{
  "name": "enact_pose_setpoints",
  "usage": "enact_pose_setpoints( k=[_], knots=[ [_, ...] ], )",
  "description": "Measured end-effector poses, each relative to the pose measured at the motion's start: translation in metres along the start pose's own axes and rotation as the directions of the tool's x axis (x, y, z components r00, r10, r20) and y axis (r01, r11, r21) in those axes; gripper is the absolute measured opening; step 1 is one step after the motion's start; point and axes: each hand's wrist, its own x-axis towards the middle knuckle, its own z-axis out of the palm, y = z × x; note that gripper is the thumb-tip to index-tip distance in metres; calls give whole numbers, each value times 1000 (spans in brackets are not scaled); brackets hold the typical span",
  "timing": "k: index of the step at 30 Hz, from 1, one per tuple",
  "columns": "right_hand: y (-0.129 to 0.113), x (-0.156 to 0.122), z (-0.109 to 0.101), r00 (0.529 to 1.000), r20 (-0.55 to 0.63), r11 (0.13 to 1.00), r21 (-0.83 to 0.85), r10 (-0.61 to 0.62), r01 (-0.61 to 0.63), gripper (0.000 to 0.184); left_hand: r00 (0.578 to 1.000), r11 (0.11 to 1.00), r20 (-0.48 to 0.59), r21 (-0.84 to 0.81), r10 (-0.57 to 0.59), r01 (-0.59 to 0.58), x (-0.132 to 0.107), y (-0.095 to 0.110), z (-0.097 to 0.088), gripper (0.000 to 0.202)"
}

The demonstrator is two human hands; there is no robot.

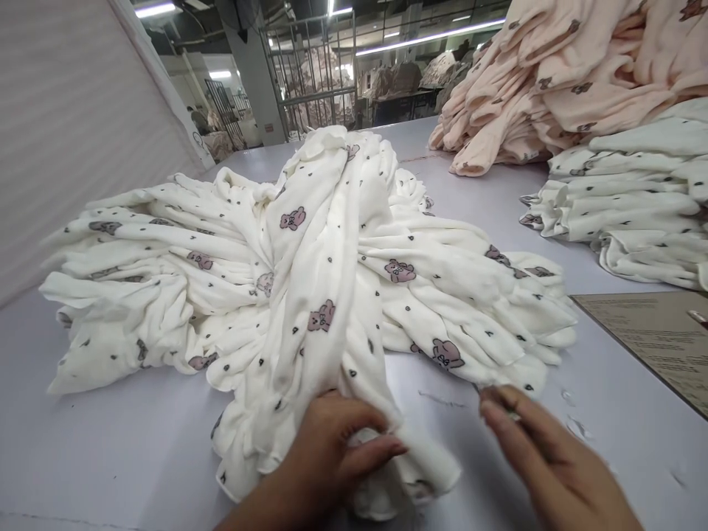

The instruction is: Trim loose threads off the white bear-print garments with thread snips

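A heap of white fleece garments point(310, 273) printed with pink bears and small dark hearts lies spread on the pale table point(110, 457). My left hand point(326, 450) pinches the near end of one long white piece between thumb and fingers, at the bottom centre. My right hand point(547, 457) hovers just to the right, fingers together and curled, with what looks like a small metal tool point(498, 402) showing at the fingertips. The hand is slightly blurred.
A stack of peach garments point(569, 74) rises at the back right, with a stack of white ones point(630, 199) below it. A brown printed card point(658, 339) lies at the right edge. A white wall panel point(71, 125) stands on the left. Metal cages stand beyond.
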Motion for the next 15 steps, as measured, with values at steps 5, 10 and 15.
enact_pose_setpoints(
  k=[5, 10, 15],
  knots=[
    [41, 48, -5, 993, -118, 946, -320, 21, -58, 46, 984, 884, 87, 457, -153, 97, -18, -22, -22, 36],
    [27, 47, -7, 988, 155, 979, -196, -25, 56, 30, 928, 680, 43, 693, -370, 239, -36, -21, -46, 41],
    [-2, 13, -12, 884, 462, 858, 424, 72, -291, 32, 925, 723, 59, 643, -376, 253, -41, -6, -49, 30]
  ],
)
